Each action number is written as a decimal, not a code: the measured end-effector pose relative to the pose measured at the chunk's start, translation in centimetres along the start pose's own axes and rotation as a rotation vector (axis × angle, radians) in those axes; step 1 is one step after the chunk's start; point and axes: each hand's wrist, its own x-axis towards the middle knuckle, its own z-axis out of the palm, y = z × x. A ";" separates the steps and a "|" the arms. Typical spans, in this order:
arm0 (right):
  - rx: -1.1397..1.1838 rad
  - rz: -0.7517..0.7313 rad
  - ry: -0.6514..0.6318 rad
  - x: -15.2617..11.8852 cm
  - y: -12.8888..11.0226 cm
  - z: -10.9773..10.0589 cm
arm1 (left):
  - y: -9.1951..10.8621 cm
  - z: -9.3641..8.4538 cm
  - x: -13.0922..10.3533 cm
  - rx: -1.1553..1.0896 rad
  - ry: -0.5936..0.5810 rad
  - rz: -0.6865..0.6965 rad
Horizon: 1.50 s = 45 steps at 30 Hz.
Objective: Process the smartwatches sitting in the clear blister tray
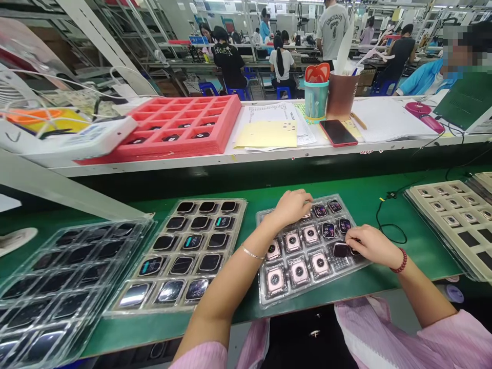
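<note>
A clear plastic tray [265, 292] lies on the green mat in front of me. Pink watch bodies [299, 271] rest back side up in its left and middle pockets; several lit watch faces [328, 229] are at the right. My left hand [294, 206] bends over the tray's far row, fingers curled down; what they hold, if anything, is hidden. At the right edge, my right hand [368, 244] has its fingers pressed together on a dark-faced watch [355, 251], mostly covered by them. Beside it a dark watch [340, 249] sits tilted at a pocket.
Trays of dark watches [200, 222] [54, 282] stand on the left, a beige tray [438, 205] on the right. A black cable [392, 241] curls nearby. The shelf holds a red foam tray [226, 123], papers [265, 134], a phone [338, 133] and cups [316, 97]. People sit beyond.
</note>
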 end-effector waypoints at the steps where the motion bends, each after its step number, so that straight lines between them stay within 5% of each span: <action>1: -0.001 -0.010 -0.011 0.1 0.0 -0.2 | -0.3 -0.3 -0.5 0.001 -0.024 0.007; 11: 0.128 -0.028 -0.087 0.3 -0.9 -1.4 | -2.0 1.3 -2.5 -0.056 -0.008 -0.009; 15: 0.079 -0.007 -0.018 0.6 -0.6 -0.6 | -2.2 1.8 -2.3 -0.092 0.035 -0.015; 23: -0.020 -0.137 0.237 9.0 -2.2 0.1 | -2.5 2.2 -2.5 -0.159 0.103 -0.018; 29: -0.047 -0.159 0.142 13.5 -2.3 0.8 | -2.7 2.5 -3.0 -0.224 0.191 -0.034; 36: 0.031 -0.016 0.102 14.4 -1.3 0.3 | -3.0 2.5 -2.9 -0.307 0.254 -0.071; 45: 0.050 -0.011 0.021 14.8 -0.5 0.7 | -3.1 2.9 -3.1 -0.290 0.261 -0.034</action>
